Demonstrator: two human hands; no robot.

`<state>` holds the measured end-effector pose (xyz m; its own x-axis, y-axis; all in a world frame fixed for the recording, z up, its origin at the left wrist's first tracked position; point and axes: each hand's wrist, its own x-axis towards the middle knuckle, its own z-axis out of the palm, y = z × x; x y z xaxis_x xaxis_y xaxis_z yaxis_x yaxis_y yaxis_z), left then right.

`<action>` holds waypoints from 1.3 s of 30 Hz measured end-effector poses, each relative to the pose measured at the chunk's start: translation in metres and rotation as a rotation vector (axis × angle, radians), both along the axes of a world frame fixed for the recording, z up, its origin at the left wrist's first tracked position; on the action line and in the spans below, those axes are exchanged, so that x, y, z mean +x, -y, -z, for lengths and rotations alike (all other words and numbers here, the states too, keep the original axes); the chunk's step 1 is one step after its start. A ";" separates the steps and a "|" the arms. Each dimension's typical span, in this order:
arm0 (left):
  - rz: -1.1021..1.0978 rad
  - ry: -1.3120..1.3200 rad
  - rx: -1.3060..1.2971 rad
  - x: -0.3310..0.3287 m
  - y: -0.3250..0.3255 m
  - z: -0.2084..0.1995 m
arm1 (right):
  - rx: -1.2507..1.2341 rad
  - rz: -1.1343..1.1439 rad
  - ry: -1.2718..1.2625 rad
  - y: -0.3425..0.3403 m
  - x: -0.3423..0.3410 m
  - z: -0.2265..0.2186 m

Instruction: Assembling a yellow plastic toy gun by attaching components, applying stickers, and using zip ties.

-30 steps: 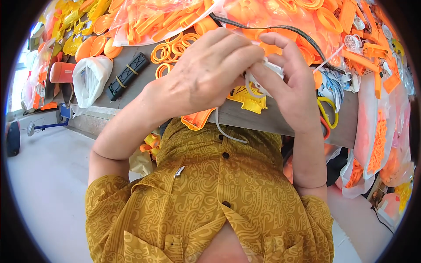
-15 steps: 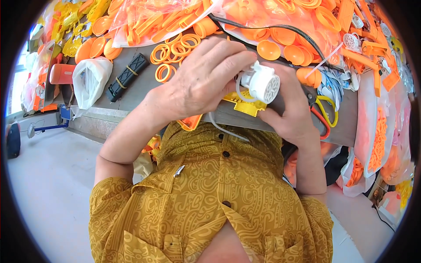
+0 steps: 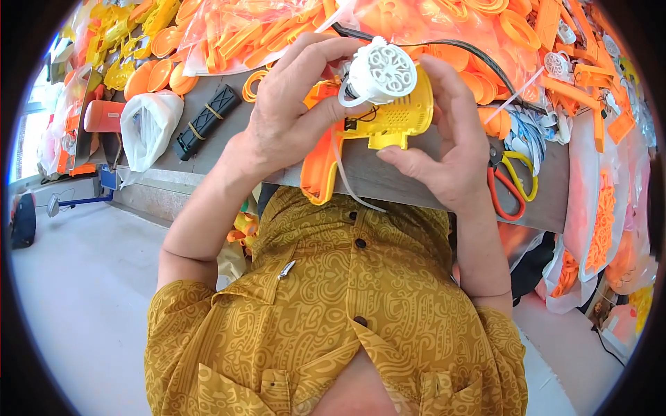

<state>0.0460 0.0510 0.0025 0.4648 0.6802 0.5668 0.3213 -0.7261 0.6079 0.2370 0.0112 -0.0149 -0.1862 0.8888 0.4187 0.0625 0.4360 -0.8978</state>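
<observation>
My left hand (image 3: 288, 111) pinches a white round plastic part (image 3: 390, 73) with a lattice face, a loop at its side and a small toothed wheel on top. Just behind and below it is a yellow plastic housing half (image 3: 402, 119) with slots, joined to an orange handle piece (image 3: 320, 166). My right hand (image 3: 454, 135) grips the yellow shell at its right side, thumb at the lower edge and fingers curled behind. A pale thin tube (image 3: 345, 184) hangs down past the orange handle. Thin dark wires show inside the shell, partly hidden by my left thumb.
Red-and-yellow-handled scissors (image 3: 510, 182) lie right of my right hand. A banded bundle of dark bars (image 3: 206, 122), a white plastic bag (image 3: 147, 132) and a red cylinder (image 3: 103, 116) are at the left. Orange parts in clear bags (image 3: 250, 35) fill the far side, near a black cable (image 3: 451, 47).
Both hands have raised the white part and the housing up and away from my body. The white part shifted left and tilted face up, showing more of the yellow shell and orange handle.
</observation>
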 end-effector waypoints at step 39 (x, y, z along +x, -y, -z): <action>-0.019 0.027 -0.256 -0.017 -0.006 -0.015 | -0.076 -0.086 -0.333 -0.013 -0.036 -0.011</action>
